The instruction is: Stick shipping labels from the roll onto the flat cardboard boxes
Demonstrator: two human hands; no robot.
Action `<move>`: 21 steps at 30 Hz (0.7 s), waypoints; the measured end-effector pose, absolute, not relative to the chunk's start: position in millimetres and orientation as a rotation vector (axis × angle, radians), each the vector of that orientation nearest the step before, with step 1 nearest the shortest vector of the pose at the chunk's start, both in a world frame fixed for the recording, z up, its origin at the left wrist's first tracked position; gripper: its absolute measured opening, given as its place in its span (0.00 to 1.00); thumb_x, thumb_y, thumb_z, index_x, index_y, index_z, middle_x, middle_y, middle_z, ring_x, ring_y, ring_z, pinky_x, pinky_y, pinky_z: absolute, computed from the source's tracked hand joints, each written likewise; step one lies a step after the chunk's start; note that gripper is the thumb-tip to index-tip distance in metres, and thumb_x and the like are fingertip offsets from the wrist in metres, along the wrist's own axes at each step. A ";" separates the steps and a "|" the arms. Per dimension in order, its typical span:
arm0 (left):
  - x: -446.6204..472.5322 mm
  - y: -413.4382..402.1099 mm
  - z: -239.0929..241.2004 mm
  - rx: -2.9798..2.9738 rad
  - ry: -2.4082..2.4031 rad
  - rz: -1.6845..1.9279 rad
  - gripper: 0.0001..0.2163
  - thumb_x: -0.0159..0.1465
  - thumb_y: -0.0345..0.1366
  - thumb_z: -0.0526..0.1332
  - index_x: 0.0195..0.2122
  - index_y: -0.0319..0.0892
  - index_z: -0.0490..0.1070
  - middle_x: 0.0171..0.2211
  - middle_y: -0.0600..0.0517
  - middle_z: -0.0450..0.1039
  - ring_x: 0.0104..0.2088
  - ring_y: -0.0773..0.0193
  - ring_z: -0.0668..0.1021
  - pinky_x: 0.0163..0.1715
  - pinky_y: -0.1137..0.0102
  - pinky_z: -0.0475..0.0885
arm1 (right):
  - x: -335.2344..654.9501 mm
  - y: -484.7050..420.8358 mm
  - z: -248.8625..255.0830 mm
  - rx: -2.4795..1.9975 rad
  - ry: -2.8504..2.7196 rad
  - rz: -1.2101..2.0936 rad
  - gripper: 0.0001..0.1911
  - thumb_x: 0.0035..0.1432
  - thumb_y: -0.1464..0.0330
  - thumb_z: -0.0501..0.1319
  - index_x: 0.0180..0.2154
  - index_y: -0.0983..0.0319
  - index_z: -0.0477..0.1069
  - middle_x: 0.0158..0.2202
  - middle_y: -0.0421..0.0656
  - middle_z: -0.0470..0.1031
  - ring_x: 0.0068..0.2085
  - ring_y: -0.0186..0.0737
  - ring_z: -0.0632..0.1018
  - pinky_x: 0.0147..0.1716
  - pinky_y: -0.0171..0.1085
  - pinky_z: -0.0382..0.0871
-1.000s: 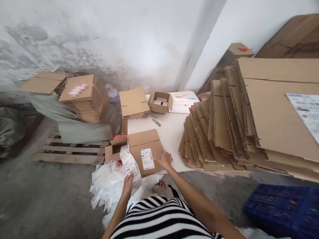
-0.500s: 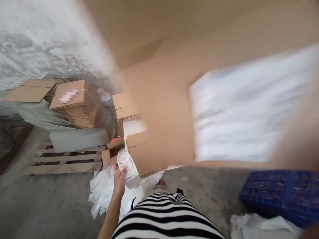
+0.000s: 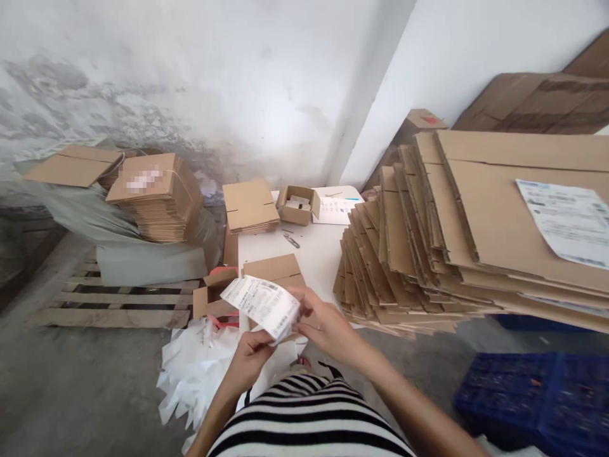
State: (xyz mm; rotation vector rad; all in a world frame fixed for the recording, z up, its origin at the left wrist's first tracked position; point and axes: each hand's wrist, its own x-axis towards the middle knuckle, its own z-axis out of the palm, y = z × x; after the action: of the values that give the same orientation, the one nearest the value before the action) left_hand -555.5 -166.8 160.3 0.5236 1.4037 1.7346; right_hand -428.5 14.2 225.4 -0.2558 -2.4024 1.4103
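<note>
Label strip is held up above the near edge of the white table, toward its near left corner, partly covering a flat carton. The left hand pinches its lower edge between thumb and fingers; the right hand has its fingertips closed on the right end. The other end reaches out free to the left and bends slightly.

It should handle as something very light and limp, apt to curl, crease or tear under a hard pull; if the back is sticky, it may cling to skin. The best hold is probably a gentle pinch at the corners or margins, away from the printed middle, with both hands supporting it. Loose white paper lies below the table's near left corner.
</note>
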 end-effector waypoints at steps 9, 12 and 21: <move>-576.5 -156.9 167.7 -0.147 1.001 1.870 0.22 0.63 0.43 0.57 0.52 0.34 0.71 0.48 0.37 0.77 0.54 0.44 0.74 0.54 0.51 0.67 | -451.5 -12.1 195.2 0.083 -2.456 1.281 0.07 0.61 0.75 0.57 0.35 0.59 0.72 0.37 0.43 0.74 0.43 0.41 0.73 0.44 0.40 0.68; -581.0 -156.4 164.4 -0.195 1.027 1.915 0.22 0.63 0.44 0.56 0.54 0.35 0.69 0.49 0.37 0.76 0.54 0.45 0.74 0.53 0.51 0.68 | -455.7 -4.9 198.7 -0.043 -2.440 1.334 0.09 0.58 0.73 0.61 0.42 0.59 0.70 0.42 0.44 0.73 0.47 0.42 0.72 0.46 0.41 0.67; -561.5 -152.4 161.4 -0.241 1.014 1.915 0.19 0.64 0.41 0.57 0.49 0.31 0.73 0.46 0.38 0.77 0.51 0.48 0.76 0.51 0.58 0.72 | -467.4 -17.0 180.6 0.009 -2.329 1.559 0.03 0.59 0.72 0.61 0.34 0.60 0.72 0.37 0.42 0.75 0.43 0.38 0.75 0.44 0.37 0.68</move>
State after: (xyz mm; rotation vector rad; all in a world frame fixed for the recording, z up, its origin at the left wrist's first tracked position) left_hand -561.5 -152.4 161.4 -0.2414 1.0145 1.9149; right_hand -467.4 -17.0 180.6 0.0087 -2.3293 1.5589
